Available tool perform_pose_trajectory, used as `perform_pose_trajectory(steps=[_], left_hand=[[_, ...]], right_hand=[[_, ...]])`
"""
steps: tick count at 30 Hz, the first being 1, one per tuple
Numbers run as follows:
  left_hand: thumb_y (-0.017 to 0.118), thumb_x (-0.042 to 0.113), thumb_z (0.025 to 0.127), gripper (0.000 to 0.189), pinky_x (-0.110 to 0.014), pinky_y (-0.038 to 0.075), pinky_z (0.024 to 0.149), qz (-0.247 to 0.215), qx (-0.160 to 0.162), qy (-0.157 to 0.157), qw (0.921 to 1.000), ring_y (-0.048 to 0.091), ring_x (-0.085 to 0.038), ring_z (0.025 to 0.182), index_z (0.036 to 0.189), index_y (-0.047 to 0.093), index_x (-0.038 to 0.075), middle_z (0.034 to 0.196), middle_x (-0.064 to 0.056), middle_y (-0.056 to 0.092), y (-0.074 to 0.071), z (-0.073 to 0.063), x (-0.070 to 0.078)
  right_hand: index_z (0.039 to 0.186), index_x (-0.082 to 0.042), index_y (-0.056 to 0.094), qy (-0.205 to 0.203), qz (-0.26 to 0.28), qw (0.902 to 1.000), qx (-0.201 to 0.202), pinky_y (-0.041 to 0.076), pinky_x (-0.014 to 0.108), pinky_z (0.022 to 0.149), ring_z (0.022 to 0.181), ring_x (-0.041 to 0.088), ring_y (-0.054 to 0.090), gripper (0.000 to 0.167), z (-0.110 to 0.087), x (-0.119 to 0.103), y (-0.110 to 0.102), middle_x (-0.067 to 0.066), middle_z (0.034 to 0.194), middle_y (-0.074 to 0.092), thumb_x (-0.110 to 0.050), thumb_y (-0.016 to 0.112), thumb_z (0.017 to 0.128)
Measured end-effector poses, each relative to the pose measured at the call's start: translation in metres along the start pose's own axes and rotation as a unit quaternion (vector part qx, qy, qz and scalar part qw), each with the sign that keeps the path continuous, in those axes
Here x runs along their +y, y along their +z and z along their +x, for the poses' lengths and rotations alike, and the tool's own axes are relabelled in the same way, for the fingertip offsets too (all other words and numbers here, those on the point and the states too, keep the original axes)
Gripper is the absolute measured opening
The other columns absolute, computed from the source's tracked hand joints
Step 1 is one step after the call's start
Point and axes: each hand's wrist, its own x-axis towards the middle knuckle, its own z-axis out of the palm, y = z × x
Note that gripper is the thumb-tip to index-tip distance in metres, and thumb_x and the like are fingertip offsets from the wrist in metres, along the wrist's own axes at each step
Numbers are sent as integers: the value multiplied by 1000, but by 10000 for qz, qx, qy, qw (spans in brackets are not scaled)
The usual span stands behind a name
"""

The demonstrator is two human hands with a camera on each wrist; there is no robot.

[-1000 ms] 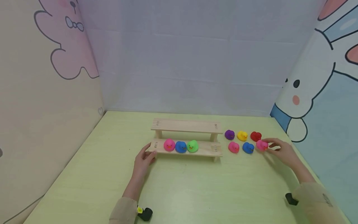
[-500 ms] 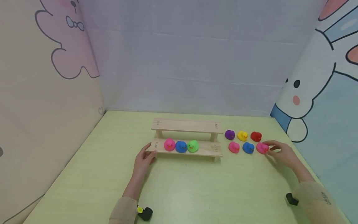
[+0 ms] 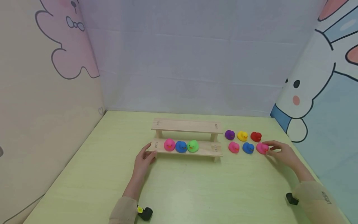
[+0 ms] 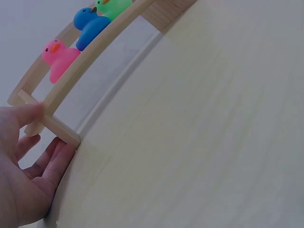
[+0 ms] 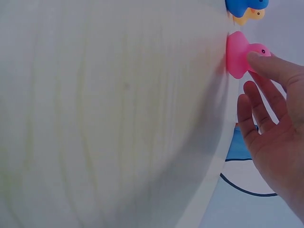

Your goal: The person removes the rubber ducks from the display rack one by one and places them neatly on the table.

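Note:
My left hand (image 3: 144, 158) grips the left end of a two-tier wooden shelf (image 3: 205, 148), its thumb on the lower board in the left wrist view. On that board sit a pink duck (image 3: 169, 145), a blue duck (image 3: 181, 147) and a green duck (image 3: 193, 146), side by side. At the right, my right hand (image 3: 282, 153) pinches another pink duck (image 5: 237, 54) between thumb and fingers, and this duck stands on the table. Left of it are a second blue duck (image 3: 248, 148) and one more pink duck (image 3: 234, 147).
Behind the right-hand ducks stand a purple duck (image 3: 230, 134), a yellow duck (image 3: 242, 136) and a red duck (image 3: 255, 136). The upper board (image 3: 185, 125) rises behind the lower one. Printed cloth walls (image 3: 195, 62) border the pale table (image 3: 184, 186).
The right hand has lowered the pink duck slightly, onto the table, and still pinches it. My left hand has stayed on the shelf's end.

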Motion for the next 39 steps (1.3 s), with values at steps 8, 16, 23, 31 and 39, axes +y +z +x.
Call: perform_pose_trajectory(steps=[8, 16, 23, 31, 39], left_hand=[[67, 24, 95, 55, -22, 59, 84, 63, -16, -2, 10000, 64, -11, 91, 146, 49, 22, 111, -10, 64, 0, 0, 0], [66, 22, 95, 58, -28, 59, 88, 55, -90, -129, 9999, 64, -15, 95, 149, 45, 18, 110, -9, 64, -2, 0, 3], [67, 26, 95, 57, -25, 59, 87, 62, -35, -43, 10000, 64, -13, 94, 147, 47, 22, 112, -10, 64, -1, 0, 0], [67, 24, 95, 55, -23, 58, 86, 42, -69, -21, 10000, 63, -12, 93, 147, 47, 22, 111, -10, 64, 0, 1, 2], [65, 21, 96, 59, -29, 59, 88, 15, -93, -105, 9999, 64, -16, 94, 150, 43, 20, 106, -6, 63, 0, 3, 1]], right_hand=[[143, -4, 48, 10, 75, 10000, -13, 53, 41, 83, 116, 43, 50, 59, -1, -1, 2, 27, 140, 49, -36, 64, 96], [143, -3, 47, -387, 130, 9975, 573, 53, 40, 93, 121, 45, 47, 57, 1, -14, 3, 28, 140, 50, -33, 63, 97], [144, -6, 47, -705, 314, 9919, 1006, 49, 27, 92, 121, 41, 47, 54, 5, -48, 3, 24, 141, 50, -31, 61, 98], [141, -11, 52, -1382, 683, 9799, 1268, 39, 0, 85, 106, -13, 41, 47, 8, -101, 8, 18, 136, 56, -27, 61, 98], [139, -12, 54, -1840, 973, 9693, 1306, 39, 3, 90, 119, 28, 51, 43, 15, -143, 28, 15, 136, 57, -21, 62, 98]])
